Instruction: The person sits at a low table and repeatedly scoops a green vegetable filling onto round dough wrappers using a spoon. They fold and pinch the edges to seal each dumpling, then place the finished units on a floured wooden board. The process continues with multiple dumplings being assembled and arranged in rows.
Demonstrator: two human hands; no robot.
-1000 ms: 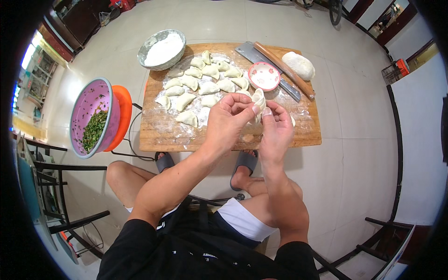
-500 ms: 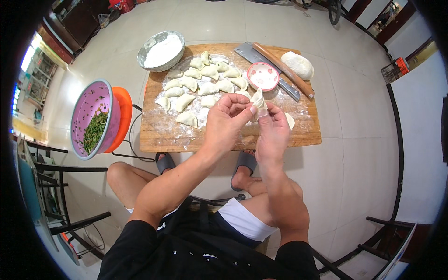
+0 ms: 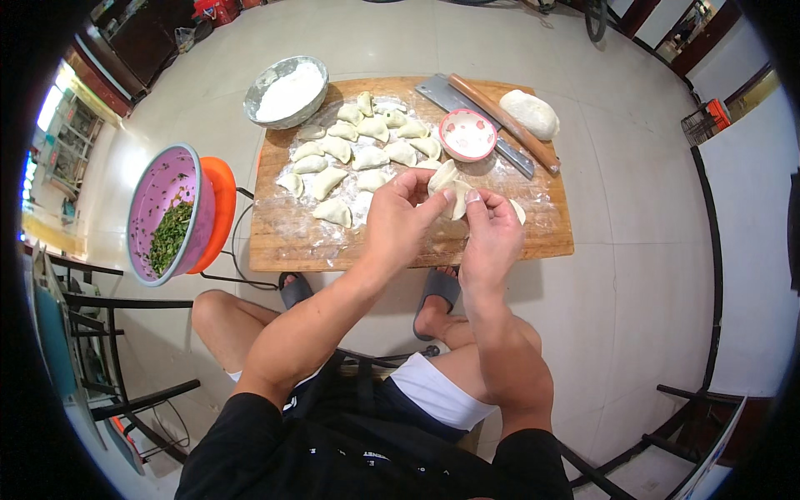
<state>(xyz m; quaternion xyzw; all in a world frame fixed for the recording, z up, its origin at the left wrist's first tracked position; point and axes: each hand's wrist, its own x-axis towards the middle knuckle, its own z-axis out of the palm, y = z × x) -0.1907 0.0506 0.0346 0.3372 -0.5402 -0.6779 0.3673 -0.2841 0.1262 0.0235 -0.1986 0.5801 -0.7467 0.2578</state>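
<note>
Turned and spread wider than half a second ago, the dumpling [image 3: 456,201] in the fingers now shows a broad pale face between the two thumbs, where it was narrower and more upright. It is held up over the near part of the wooden board [image 3: 312,254], right of the board's middle. Both hands are closed on it: the left hand [image 3: 404,217] pinches its left side between thumb and fingers, and the right hand [image 3: 492,237] grips its right edge with the thumb on the near face. Whether its seam is fully sealed is hard to tell, as the fingers cover much of it. Just beyond the right hand, a flat wrapper [image 3: 519,212] peeks out on the right part of the board. Shaped dumplings [image 3: 336,149] lie in loose rows on the board's floured left and middle. Farther back, right of the board's middle, sit a small red-rimmed bowl [image 3: 467,135], a cleaver [image 3: 442,92] and a rolling pin [image 3: 510,125], with a lump of dough [image 3: 531,115] at the far right corner. At the board's far left corner is a bowl of flour [image 3: 292,90]. Left of the board, a purple basin [image 3: 152,190] holding chopped greens [image 3: 171,237] rests on an orange stool [image 3: 222,204].
</note>
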